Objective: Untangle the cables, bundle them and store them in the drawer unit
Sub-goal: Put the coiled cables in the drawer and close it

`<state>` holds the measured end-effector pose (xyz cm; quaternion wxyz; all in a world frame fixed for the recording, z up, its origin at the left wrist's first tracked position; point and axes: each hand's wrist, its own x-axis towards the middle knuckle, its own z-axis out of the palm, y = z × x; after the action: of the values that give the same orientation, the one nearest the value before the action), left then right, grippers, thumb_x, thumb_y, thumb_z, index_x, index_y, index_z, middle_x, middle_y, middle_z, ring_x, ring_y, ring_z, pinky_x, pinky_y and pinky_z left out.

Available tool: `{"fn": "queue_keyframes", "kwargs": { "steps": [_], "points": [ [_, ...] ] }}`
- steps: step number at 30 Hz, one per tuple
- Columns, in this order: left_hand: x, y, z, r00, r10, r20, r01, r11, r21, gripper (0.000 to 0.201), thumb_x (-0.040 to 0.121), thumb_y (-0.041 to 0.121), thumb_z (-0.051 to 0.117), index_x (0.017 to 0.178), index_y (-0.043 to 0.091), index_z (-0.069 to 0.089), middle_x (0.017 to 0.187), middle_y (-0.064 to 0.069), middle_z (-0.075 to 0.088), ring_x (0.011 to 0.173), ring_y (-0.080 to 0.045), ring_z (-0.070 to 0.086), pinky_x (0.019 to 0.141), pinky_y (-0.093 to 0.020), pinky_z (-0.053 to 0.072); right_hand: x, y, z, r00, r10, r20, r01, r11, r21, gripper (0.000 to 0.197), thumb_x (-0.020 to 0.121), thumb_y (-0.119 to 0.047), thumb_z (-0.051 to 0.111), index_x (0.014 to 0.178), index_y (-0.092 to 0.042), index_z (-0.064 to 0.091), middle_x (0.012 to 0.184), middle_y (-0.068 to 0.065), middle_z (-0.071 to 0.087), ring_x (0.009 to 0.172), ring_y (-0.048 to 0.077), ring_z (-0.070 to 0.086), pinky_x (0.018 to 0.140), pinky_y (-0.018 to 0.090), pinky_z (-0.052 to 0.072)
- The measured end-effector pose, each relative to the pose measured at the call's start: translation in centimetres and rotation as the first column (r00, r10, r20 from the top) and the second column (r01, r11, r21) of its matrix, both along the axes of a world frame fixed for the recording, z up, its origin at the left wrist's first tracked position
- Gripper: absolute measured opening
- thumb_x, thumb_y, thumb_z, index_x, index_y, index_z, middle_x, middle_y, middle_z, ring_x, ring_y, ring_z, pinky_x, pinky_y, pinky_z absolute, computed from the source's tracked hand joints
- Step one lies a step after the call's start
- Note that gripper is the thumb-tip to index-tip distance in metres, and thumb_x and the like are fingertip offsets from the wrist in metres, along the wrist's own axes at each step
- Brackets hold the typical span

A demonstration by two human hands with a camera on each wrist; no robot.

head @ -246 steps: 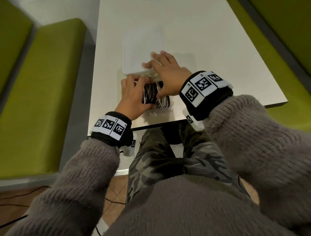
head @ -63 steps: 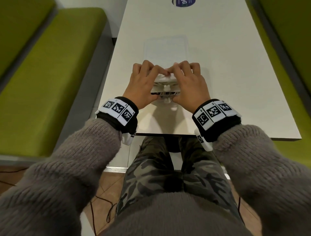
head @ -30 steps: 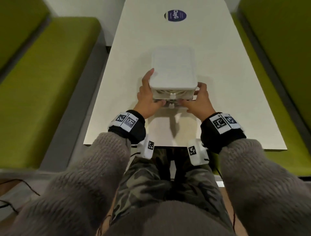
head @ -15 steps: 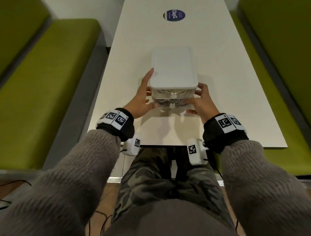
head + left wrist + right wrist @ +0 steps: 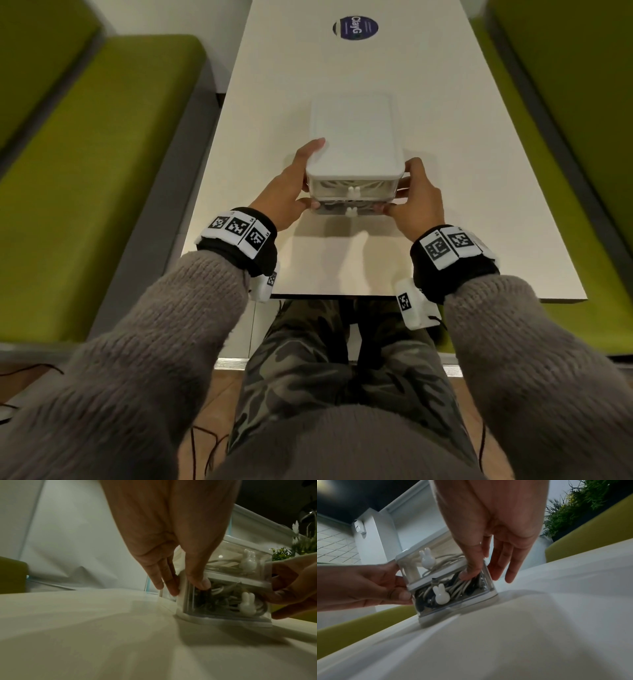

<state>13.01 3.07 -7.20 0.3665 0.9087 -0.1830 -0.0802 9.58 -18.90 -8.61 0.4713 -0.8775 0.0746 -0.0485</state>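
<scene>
A white two-drawer unit stands on the table, both drawers pushed in. Its clear fronts carry white bunny knobs. Black and white bundled cables fill the lower drawer. A white cable lies in the upper drawer. My left hand lies along the unit's left side with straight fingers, and its thumb presses the lower drawer front. On the other side my right hand mirrors it, thumb on the lower front and fingers straight along the right side.
The unit sits mid-width on the long white table, a forearm's length from its near edge. A round blue sticker marks the far end. Green benches flank the table. Thin wires trail on the floor.
Earlier both hands packed a cable bundle into the open lower drawer and pushed it in. They then moved to the unit's sides. Over the last half second they barely shifted.
</scene>
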Motion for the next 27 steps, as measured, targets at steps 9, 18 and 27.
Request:
{"fn": "queue_keyframes", "kwargs": {
  "steps": [9,18,27],
  "points": [
    [0.6,-0.9,1.7,0.997,0.024,-0.077,-0.019,0.997,0.075,0.096,0.082,-0.001,0.064,0.144,0.04,0.003,0.109,-0.014,0.057,0.082,-0.022,0.064,0.07,-0.02,0.046,1.0,0.2,1.2,0.993,0.013,-0.119,-0.019,0.998,-0.053,0.055,0.082,-0.01,0.071,0.129,-0.012,0.041,0.118,0.011,0.062,0.103,0.03,0.062,0.087,0.036,0.05],
    [-0.5,-2.0,1.5,0.993,0.1,0.057,-0.103,0.993,0.052,0.081,0.08,0.0,0.065,0.143,0.028,0.022,0.116,-0.017,0.053,0.098,-0.031,0.057,0.09,-0.042,0.048,-2.0,1.0,3.3,0.99,-0.035,-0.136,0.032,0.999,-0.022,0.085,0.087,-0.014,0.067,0.151,-0.023,0.012,0.123,0.012,0.058,0.115,0.026,0.056,0.084,0.027,0.042],
    [0.3,-1.7,0.8,0.992,0.082,-0.091,-0.092,0.989,-0.113,0.074,0.083,-0.001,0.056,0.14,0.03,0.019,0.105,-0.009,0.057,0.089,-0.026,0.062,0.068,-0.029,0.052,-0.9,3.4,1.5,0.836,-0.085,-0.542,0.378,0.805,0.457,0.052,0.087,-0.018,0.065,0.13,0.0,0.041,0.101,0.011,0.06,0.086,0.02,0.064,0.069,0.033,0.058]
  ]
}}
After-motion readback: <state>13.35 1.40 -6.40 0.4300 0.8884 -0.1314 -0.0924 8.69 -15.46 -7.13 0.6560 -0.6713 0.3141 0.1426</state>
